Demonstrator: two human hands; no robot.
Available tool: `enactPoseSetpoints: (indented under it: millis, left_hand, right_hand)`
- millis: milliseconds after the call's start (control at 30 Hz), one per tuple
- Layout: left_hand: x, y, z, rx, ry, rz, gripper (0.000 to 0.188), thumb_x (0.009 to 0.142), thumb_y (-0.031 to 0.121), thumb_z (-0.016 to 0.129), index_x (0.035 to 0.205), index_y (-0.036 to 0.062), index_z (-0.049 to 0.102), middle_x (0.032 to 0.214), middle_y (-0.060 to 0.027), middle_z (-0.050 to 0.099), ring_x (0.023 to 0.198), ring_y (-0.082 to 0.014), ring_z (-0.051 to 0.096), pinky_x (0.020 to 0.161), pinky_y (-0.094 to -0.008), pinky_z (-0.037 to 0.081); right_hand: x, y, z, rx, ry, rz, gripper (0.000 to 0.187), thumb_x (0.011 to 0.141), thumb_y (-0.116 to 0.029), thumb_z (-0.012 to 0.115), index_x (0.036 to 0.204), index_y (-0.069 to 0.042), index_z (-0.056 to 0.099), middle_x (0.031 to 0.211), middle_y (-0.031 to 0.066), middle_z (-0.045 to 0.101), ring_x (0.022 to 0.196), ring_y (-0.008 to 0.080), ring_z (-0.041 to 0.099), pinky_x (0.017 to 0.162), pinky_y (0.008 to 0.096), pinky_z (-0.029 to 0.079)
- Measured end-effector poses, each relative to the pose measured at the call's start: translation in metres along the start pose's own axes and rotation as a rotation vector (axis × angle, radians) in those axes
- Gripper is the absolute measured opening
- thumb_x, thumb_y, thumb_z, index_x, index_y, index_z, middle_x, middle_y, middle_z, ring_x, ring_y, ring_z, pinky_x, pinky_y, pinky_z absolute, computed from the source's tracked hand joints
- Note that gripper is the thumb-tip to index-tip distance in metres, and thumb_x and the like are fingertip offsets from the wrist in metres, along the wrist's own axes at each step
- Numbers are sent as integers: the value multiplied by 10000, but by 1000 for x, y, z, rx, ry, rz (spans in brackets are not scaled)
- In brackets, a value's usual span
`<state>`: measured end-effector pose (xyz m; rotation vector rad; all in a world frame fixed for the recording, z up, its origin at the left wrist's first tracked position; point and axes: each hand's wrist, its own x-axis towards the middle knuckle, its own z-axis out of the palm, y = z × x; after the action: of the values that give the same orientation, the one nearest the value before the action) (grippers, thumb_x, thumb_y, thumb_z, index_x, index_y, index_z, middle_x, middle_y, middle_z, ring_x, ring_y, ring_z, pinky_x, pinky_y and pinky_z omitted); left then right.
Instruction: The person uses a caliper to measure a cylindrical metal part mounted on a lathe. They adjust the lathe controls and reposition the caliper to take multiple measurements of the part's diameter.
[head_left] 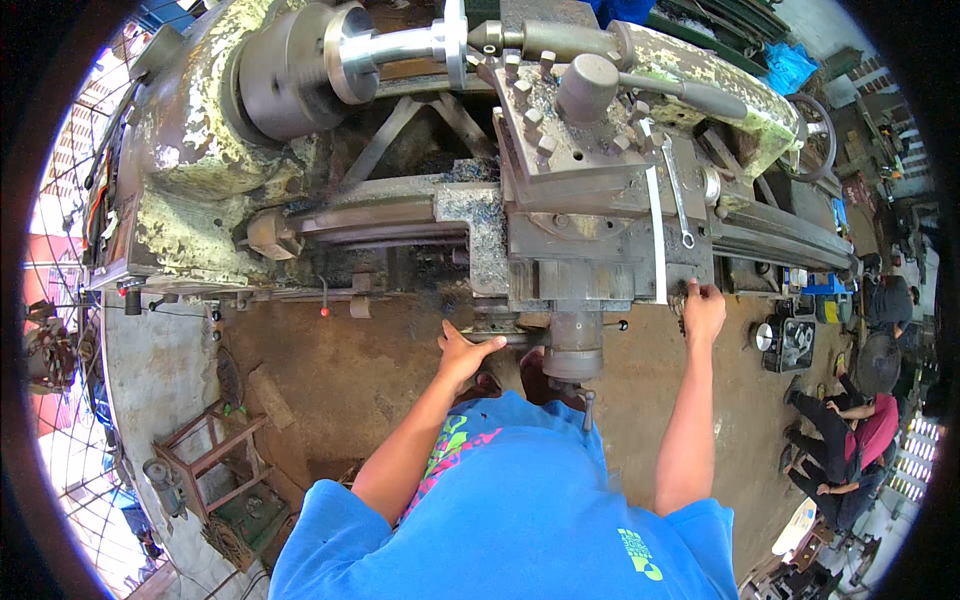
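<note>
In front of me stands a worn metal lathe. My left hand (pixel 468 352) is at the rim of a dark handwheel (pixel 520 338), seen edge-on below the carriage; its thumb points right along the rim, and some fingers are hidden. My right hand (pixel 705 310) is closed at the carriage's right front edge, around something I cannot make out. Between the chuck (pixel 290 75) and the tailstock centre (pixel 486 38) lies a shiny flanged steel shaft (pixel 405 45). The chuck looks smeared, as if turning. Metal chips cover the square tool post (pixel 575 110).
A wrench (pixel 677 195) and a white strip (pixel 656 235) lie on the carriage. A crank handle (pixel 588 405) juts toward my body. To the left is a wooden frame stand (pixel 215 455); to the right, a black crate (pixel 790 345) and seated people (pixel 850 445).
</note>
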<state>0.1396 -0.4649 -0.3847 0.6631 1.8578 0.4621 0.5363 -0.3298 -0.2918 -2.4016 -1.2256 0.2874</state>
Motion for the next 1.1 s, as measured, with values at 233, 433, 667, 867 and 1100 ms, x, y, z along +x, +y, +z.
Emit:
enactPoseSetpoints:
  millis: [233, 433, 667, 867, 1100]
  left_hand:
    - [-4, -2, -3, 2, 3, -3, 1427, 636, 534, 891, 1526, -117, -14, 1569, -359, 154, 1479, -417, 206, 1202, -424, 235]
    - [-7, -8, 8, -62, 87, 0, 1404, 665, 544, 874, 1537, -89, -25, 1586, -345, 121, 1497, -400, 170, 1205, -426, 229]
    - [-29, -31, 41, -154, 354, 121, 1205, 760, 527, 810, 1535, -72, 109, 1522, -355, 297, 1428, -426, 331, 1151, -431, 331]
    - [-38, -138, 51, -52, 379, 15, 748, 784, 420, 785, 1370, 21, 545, 1288, -247, 625, 1206, -371, 604, 1017, -420, 474]
    - [-81, -316, 64, 555, 105, -367, 477, 840, 401, 700, 1166, 52, 683, 1025, -221, 717, 999, -343, 691, 866, -456, 541]
  right_hand:
    - [3, 3, 5, -11, 43, -32, 372, 879, -343, 690, 919, 26, 722, 903, 265, 709, 895, 438, 690, 808, 488, 524]
    - [11, 17, 10, 173, 37, -101, 338, 892, -291, 680, 907, 47, 695, 851, 220, 702, 793, 357, 675, 740, 449, 517]
    - [-44, 183, 69, 850, -149, 26, 219, 1005, -196, 542, 808, -100, 545, 643, 2, 481, 505, 105, 447, 460, 331, 393]
    - [-153, 348, 83, -81, -1330, -206, 183, 848, -150, 663, 975, -56, 755, 881, 69, 744, 772, 195, 663, 669, 333, 523]
    - [-151, 358, 107, 163, -1379, 92, 231, 893, -114, 643, 1082, 1, 712, 965, 87, 726, 790, 169, 640, 712, 331, 519]
